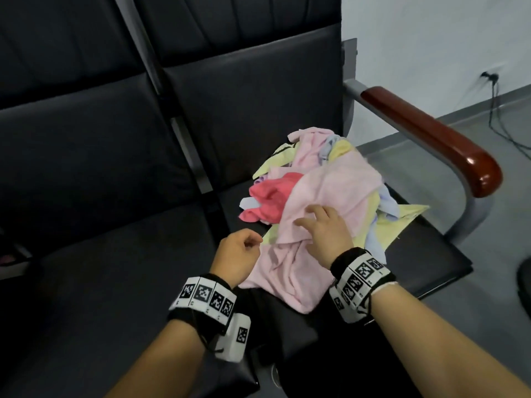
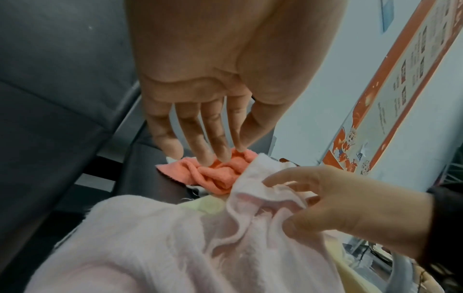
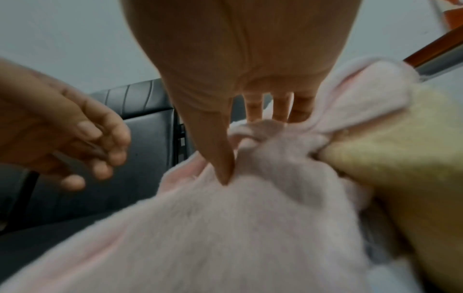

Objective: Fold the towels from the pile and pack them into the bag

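On the black seat (image 1: 287, 110) beside the wooden armrest (image 1: 448, 145), the right hand (image 1: 327, 231) pinches a pale pink towel (image 1: 330, 191) atop the unfolded pile (image 1: 275, 196) while the left hand (image 1: 238, 254) hovers loosely curled and empty; no folded towel or bag is visible, so work appears barely begun.

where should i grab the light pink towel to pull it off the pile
Probably pinch the bunched fold of the light pink towel under the right hand, coming from above; that ridge stands up from the pile, so fingers can close round it alone.
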A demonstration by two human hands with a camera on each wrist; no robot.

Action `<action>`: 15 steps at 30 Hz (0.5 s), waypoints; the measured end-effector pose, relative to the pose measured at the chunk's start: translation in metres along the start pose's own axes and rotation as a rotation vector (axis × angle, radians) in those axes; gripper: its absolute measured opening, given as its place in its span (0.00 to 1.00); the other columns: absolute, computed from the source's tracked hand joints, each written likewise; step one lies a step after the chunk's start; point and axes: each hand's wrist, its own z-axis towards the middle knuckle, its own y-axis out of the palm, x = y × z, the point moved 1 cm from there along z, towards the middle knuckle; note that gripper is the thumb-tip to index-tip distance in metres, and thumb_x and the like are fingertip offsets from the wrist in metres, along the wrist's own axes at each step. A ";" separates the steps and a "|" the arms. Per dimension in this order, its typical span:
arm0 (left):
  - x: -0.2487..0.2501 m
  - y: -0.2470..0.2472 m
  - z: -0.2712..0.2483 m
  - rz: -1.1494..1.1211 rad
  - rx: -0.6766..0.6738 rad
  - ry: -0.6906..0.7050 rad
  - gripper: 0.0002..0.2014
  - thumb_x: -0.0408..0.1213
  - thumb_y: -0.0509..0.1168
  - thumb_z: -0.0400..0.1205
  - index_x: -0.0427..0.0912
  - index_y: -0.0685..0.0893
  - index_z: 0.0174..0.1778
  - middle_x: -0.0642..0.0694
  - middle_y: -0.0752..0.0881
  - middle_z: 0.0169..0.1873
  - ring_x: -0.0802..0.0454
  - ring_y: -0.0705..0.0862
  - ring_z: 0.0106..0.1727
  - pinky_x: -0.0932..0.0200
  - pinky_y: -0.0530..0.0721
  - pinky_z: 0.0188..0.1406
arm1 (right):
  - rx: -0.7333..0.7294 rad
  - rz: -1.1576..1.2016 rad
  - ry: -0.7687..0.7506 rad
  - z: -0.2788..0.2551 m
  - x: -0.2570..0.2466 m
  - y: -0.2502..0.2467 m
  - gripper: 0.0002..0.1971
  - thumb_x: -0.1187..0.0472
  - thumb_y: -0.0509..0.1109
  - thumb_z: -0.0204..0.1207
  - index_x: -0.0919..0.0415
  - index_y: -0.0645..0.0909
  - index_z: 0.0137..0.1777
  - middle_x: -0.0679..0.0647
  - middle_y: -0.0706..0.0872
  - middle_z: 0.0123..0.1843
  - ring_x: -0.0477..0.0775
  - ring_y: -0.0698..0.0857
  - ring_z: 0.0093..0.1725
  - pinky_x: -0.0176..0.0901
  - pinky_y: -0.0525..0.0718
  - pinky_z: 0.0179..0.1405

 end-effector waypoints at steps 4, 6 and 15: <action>0.000 0.002 0.003 0.007 -0.026 0.004 0.10 0.26 0.67 0.79 0.42 0.90 0.50 0.50 0.90 0.46 0.56 0.88 0.49 0.75 0.79 0.47 | 0.110 0.115 0.034 0.008 0.008 0.001 0.14 0.60 0.72 0.75 0.45 0.89 0.58 0.50 0.80 0.69 0.61 0.74 0.69 0.51 0.74 0.66; 0.002 0.000 0.002 0.004 -0.029 0.014 0.10 0.26 0.67 0.79 0.43 0.89 0.50 0.51 0.90 0.47 0.55 0.88 0.50 0.72 0.80 0.48 | 0.143 0.194 0.032 0.010 0.009 -0.006 0.15 0.65 0.69 0.76 0.48 0.91 0.56 0.51 0.83 0.65 0.62 0.77 0.64 0.51 0.76 0.63; 0.055 -0.030 -0.027 -0.248 -0.092 0.276 0.24 0.44 0.77 0.73 0.67 0.78 0.62 0.70 0.86 0.55 0.73 0.82 0.60 0.77 0.78 0.57 | 0.445 0.799 -0.204 -0.008 -0.076 -0.131 0.14 0.62 0.62 0.71 0.52 0.90 0.47 0.46 0.92 0.44 0.44 0.88 0.48 0.45 0.85 0.52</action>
